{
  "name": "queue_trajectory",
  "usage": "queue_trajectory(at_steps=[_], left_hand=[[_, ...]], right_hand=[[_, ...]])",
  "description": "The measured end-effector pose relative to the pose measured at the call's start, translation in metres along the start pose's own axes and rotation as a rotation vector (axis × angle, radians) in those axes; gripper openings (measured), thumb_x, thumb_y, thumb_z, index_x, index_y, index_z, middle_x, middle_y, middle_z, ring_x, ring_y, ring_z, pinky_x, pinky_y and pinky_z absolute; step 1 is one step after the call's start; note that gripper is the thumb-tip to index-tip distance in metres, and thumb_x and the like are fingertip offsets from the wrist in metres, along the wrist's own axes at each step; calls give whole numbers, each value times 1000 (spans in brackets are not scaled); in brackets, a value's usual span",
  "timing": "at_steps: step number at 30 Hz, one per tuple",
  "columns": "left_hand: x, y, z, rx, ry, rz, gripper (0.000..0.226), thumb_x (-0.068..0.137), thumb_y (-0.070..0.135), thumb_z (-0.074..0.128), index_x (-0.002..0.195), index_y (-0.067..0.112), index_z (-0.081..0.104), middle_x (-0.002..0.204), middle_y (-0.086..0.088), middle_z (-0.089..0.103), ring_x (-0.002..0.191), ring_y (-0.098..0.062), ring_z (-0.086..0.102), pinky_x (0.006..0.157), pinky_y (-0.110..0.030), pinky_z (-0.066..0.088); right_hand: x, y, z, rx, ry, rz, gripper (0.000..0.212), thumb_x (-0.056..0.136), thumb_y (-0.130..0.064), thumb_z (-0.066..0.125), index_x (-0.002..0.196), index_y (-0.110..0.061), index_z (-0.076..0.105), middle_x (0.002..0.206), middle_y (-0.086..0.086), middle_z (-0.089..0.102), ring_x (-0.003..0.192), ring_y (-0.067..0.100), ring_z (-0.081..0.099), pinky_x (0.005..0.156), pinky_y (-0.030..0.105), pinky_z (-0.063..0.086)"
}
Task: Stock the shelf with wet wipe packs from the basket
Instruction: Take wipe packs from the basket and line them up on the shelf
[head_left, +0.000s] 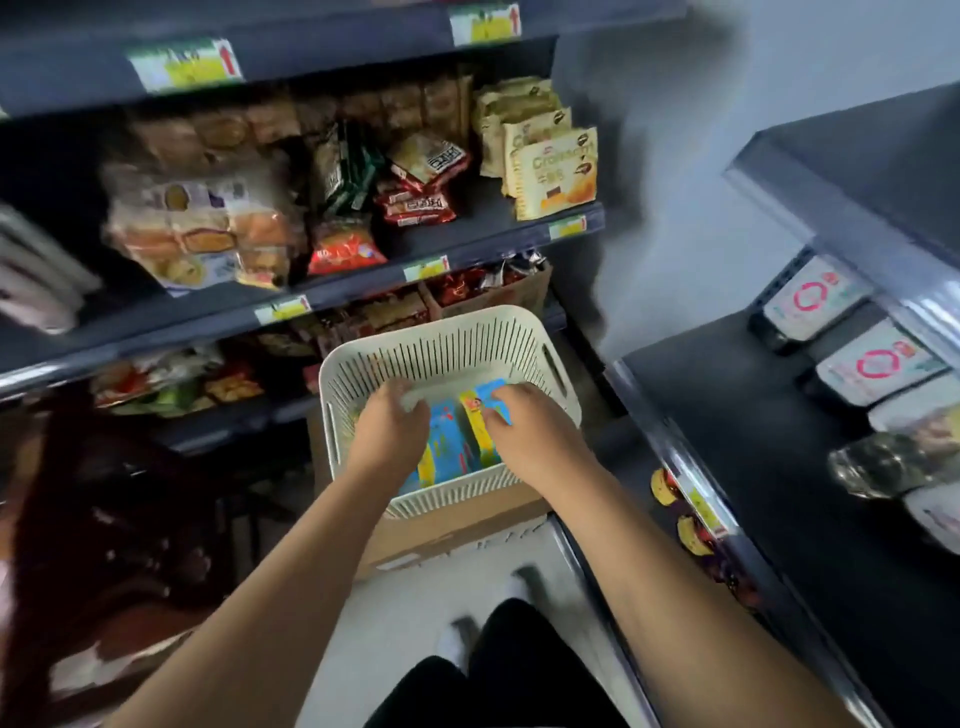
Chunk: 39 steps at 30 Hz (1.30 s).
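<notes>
1. A white slatted basket (447, 343) is seen resting on a cardboard box (457, 535) on the floor, between two shelving units.
2. Blue and yellow wet wipe packs (449, 449) are stood on edge, side by side, in the near half of the basket, against its near wall. The far half shows bare bottom.
3. The left hand (387, 428) is lowered into the basket at the left end of the row, over the packs nearest the left wall. Its fingers are bent downward but blurred, so whether anything is clasped cannot be told.
4. The right hand (524, 428) is placed at the right end of the row, by the basket's right wall. Its fingers are curled over the top edge of the rightmost pack (485, 415), which lies directly under the fingertips and just left of the palm.
5. The dark shelf (753, 441) on the right is seen with white packs bearing pink marks (813, 304) lined along its back edge; its front part lies bare.
6. Snack packets are held on the left shelving (467, 244), with croissant bags (558, 171) at the right end of the middle board.
</notes>
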<state>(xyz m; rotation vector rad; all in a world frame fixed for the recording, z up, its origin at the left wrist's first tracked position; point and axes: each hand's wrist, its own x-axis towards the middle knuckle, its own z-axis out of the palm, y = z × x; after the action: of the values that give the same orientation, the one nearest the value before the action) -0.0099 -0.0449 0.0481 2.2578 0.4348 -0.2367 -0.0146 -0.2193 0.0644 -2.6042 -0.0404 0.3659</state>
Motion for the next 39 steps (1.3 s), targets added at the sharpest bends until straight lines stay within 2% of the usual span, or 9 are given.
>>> queue_trajectory(at_steps=[9, 13, 17, 20, 27, 31, 35, 37, 39], left_hand=[[122, -72, 79, 507, -238, -107, 76, 87, 48, 72, 147, 12, 44, 146, -14, 48, 132, -40, 48, 107, -46, 43], [147, -88, 97, 723, -348, 76, 91, 76, 58, 81, 151, 23, 42, 155, -3, 42, 147, -32, 29, 120, -47, 28], [146, -89, 119, 881, -335, 182, 84, 69, 62, 83, 137, 24, 52, 137, -1, 49, 134, -27, 39, 115, -43, 34], [143, -87, 124, 914, -269, 207, 84, 68, 61, 85, 132, 19, 51, 133, -3, 49, 130, -28, 43, 111, -42, 36], [138, -89, 100, 498, -307, 122, 38, 82, 30, 79, 111, 19, 57, 96, -2, 62, 99, -31, 64, 70, -31, 40], [126, -72, 60, 328, -297, 97, 26, 81, 27, 78, 101, 15, 68, 85, -1, 61, 84, -29, 59, 68, -32, 41], [107, -45, 9, 81, -260, 33, 41, 53, 38, 74, 90, 21, 71, 86, -18, 70, 84, -41, 69, 73, -55, 59], [89, -20, -19, -14, -204, 40, 28, 59, 25, 83, 85, 27, 71, 91, -20, 72, 87, -40, 71, 77, -58, 59], [71, 6, -42, -123, -129, 79, 28, 70, 8, 83, 84, 29, 72, 91, -17, 74, 78, -30, 71, 79, -55, 59]], right_hand=[[130, 58, 100, -158, -218, 262, 28, 90, -19, 60, 115, -8, 65, 112, 13, 65, 103, 33, 65, 88, 38, 56], [156, 66, 120, -249, -242, 273, 33, 92, -12, 58, 124, -5, 60, 122, 15, 61, 109, 33, 62, 79, 34, 50], [168, 67, 134, -323, -247, 434, 47, 92, -14, 60, 138, -7, 53, 132, 14, 53, 117, 31, 58, 76, 37, 50], [167, 70, 140, -385, -305, 476, 36, 92, -16, 60, 128, -10, 61, 123, 11, 62, 113, 31, 61, 68, 37, 46], [162, 71, 124, -187, -196, 459, 48, 89, -14, 66, 135, -16, 50, 129, 6, 62, 120, 29, 61, 75, 35, 47], [139, 69, 98, 50, -119, 318, 33, 92, -15, 61, 124, -12, 51, 120, 8, 64, 112, 32, 64, 84, 37, 50], [111, 58, 48, 363, 19, 258, 25, 88, -16, 63, 112, -21, 59, 105, -2, 66, 85, 17, 62, 65, 25, 47], [95, 48, 15, 481, 65, 205, 29, 84, -18, 63, 109, -31, 61, 99, -6, 65, 78, 8, 61, 58, 16, 47], [76, 37, -19, 580, 138, 130, 33, 79, -18, 62, 107, -37, 62, 97, -8, 66, 76, 9, 64, 62, 28, 55]])
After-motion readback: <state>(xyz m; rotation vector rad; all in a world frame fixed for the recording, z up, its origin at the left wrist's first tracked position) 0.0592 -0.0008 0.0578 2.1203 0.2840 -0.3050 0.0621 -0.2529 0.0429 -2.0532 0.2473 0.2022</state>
